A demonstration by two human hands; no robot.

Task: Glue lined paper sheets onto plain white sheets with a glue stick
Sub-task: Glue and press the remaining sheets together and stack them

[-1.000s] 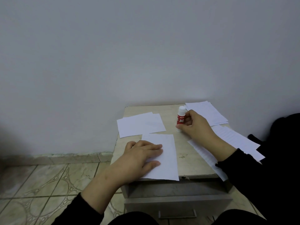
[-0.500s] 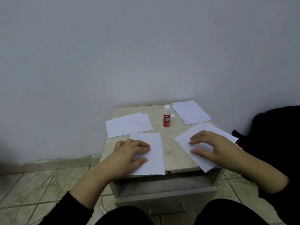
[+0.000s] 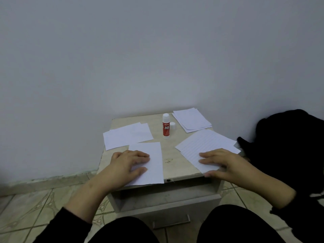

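Note:
A plain white sheet (image 3: 152, 155) lies at the front of the small beige table (image 3: 171, 160), and my left hand (image 3: 128, 163) rests flat on its left half. To the right lie lined paper sheets (image 3: 205, 144), angled, with my right hand (image 3: 219, 163) on their near corner, fingers on top and thumb at the table's front edge under the paper. The red glue stick (image 3: 166, 128) stands upright at the back middle, uncapped, with its white cap (image 3: 173, 125) beside it.
More plain sheets (image 3: 126, 135) lie at the back left and a stack of sheets (image 3: 192, 120) at the back right. A black bag or garment (image 3: 287, 148) sits on the right. The wall is just behind the table; tiled floor (image 3: 35, 207) lies to the left.
My right hand let go of the glue stick, which now stands alone, and moved down onto the lined sheets. My left hand stayed on the plain sheet.

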